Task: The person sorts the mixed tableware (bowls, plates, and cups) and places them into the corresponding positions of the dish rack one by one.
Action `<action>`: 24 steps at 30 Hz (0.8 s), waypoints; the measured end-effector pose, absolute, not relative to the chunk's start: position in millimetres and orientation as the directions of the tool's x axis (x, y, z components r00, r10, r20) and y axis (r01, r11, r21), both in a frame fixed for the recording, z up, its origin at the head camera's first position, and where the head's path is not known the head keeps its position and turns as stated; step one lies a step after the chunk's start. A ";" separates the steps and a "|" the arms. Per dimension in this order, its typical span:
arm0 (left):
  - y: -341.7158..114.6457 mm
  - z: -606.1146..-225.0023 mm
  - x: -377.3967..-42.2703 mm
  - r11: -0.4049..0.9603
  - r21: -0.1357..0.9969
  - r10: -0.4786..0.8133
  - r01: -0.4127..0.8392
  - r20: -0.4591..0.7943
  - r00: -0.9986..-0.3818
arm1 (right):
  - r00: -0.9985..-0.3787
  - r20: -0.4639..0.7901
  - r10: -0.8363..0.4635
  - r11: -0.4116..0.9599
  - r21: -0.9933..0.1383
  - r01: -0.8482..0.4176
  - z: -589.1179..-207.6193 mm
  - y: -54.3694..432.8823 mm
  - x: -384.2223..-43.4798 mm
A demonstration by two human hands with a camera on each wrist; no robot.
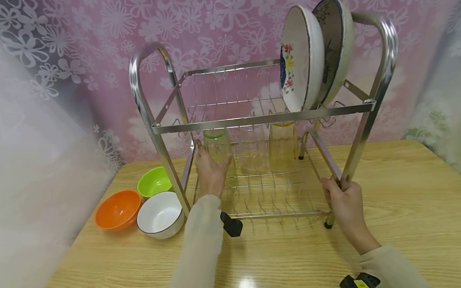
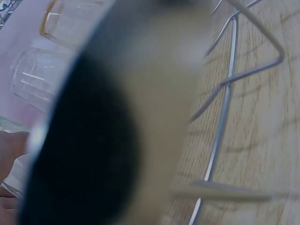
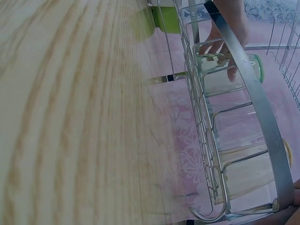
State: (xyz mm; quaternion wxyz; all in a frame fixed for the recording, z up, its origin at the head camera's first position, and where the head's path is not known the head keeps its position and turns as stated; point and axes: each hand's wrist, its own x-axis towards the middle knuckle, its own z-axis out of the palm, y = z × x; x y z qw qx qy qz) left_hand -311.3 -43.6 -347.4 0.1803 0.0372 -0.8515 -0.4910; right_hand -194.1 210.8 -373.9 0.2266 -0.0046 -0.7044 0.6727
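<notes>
We are reaching our left hand [image 1: 210, 171] into the lower shelf of the dish rack [image 1: 260, 118], and the fingers are wrapping round the green-rimmed glass [image 1: 217, 147] standing at the shelf's left end, at about ten o'clock from the rack's middle. The right wrist view is confirming it: fingertips are lying across that glass [image 3: 229, 70] from above. Our right hand [image 1: 345, 203] is gripping the rack's front right leg [image 1: 359, 147] low down, at about four o'clock, steadying the frame on the wooden table [image 1: 416, 203].

Judging by how things are lying, we are looking at work partly done. Two plates are standing upright in the top tier at one o'clock, the floral plate [image 1: 300, 58] in front and the dark-rimmed plate [image 1: 337, 40] just behind it, touching. Three glasses are sitting in a row below: the green-rimmed one, a clear glass [image 1: 252, 149] in the middle, and a yellow-rimmed glass [image 1: 283, 143] to the right.

Well outside the rack, at about eight o'clock on the table, three bowls are waiting close together: the orange bowl [image 1: 117, 210], the green bowl [image 1: 154, 181] and the white bowl [image 1: 160, 214]. They are looking like what is left.

The left wrist view is mostly blurred by something close to the lens, so it is adding only the rack wires.
</notes>
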 end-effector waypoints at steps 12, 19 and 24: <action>-48.0 -352.3 -318.4 0.497 0.840 -0.210 0.219 0.361 -0.909 | -0.891 0.323 0.319 0.088 -0.946 -0.311 -372.6 208.3 -193.9; -48.0 -353.5 -319.5 0.468 0.861 -0.184 0.199 0.315 -0.931 | -0.891 0.322 0.320 0.098 -0.947 -0.307 -372.7 209.3 -193.8; -46.4 -354.9 -316.8 0.447 0.881 -0.164 0.156 0.252 -0.954 | -0.894 0.312 0.321 0.103 -0.950 -0.295 -373.6 210.3 -193.8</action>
